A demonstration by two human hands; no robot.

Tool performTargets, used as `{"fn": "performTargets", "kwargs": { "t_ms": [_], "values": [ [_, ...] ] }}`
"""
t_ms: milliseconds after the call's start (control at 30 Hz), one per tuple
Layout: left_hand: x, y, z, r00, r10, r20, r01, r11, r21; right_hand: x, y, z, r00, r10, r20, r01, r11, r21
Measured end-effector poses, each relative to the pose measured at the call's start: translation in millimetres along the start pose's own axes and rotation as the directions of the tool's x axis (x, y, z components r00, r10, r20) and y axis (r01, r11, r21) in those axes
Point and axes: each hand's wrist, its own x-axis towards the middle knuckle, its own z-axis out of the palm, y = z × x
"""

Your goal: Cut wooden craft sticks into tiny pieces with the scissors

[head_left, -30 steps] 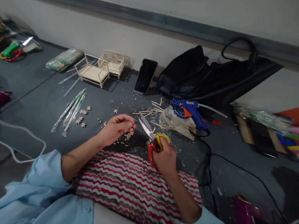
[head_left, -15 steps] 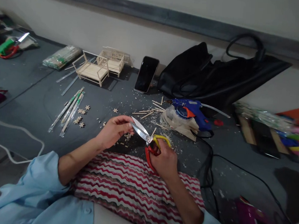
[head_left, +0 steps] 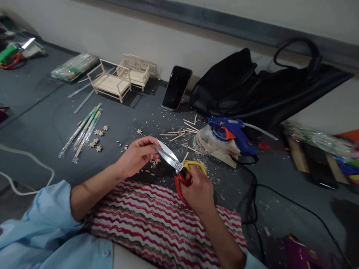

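My right hand (head_left: 198, 189) grips a pair of scissors (head_left: 170, 157) by its red and yellow handle loops. The blades are slightly apart and point left toward my other hand. The fingers of my left hand (head_left: 138, 154) are pinched together at the blade tips; whatever they hold is too small to make out. Below and around the hands, tiny cut bits of wood (head_left: 147, 172) lie scattered on the dark table. Just beyond are thin wooden sticks (head_left: 176, 134) and several small flower-shaped wooden pieces (head_left: 99, 133).
A blue glue gun (head_left: 231, 132) rests on a clear plastic jar (head_left: 206, 138), its black cord trailing right. Two miniature wooden furniture frames (head_left: 112, 84), a phone (head_left: 176, 88) and a black bag (head_left: 247, 90) stand by the wall. Wrapped sticks (head_left: 86, 130) lie left. A striped cloth (head_left: 160, 227) covers my lap.
The view has shifted very slightly. Both hands and the scissors keep nearly the same position, with the left fingers still at the blade tips.
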Motion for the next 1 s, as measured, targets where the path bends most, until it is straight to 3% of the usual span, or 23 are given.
{"fn": "performTargets", "kwargs": {
  "t_ms": [333, 567, 1000],
  "values": [
    [-1.3, 2.1, -0.3, 0.998, -0.037, 0.051, 0.037, 0.999, -0.007, 1.0, -0.7, -0.2, 1.0, 0.008, 0.023, -0.009, 0.999, 0.053],
    [-3.4, 1.1, -0.8, 0.996, 0.002, 0.09, -0.004, 1.0, 0.021, -0.5, -0.5, 1.1, 0.999, -0.031, 0.012, 0.03, 0.995, 0.09],
    [-8.7, -3.1, 6.1, 0.993, 0.033, 0.111, -0.044, 0.994, 0.102, -2.2, -4.5, -0.6, 0.998, -0.051, 0.036, 0.051, 0.999, -0.018]
  ]
}}
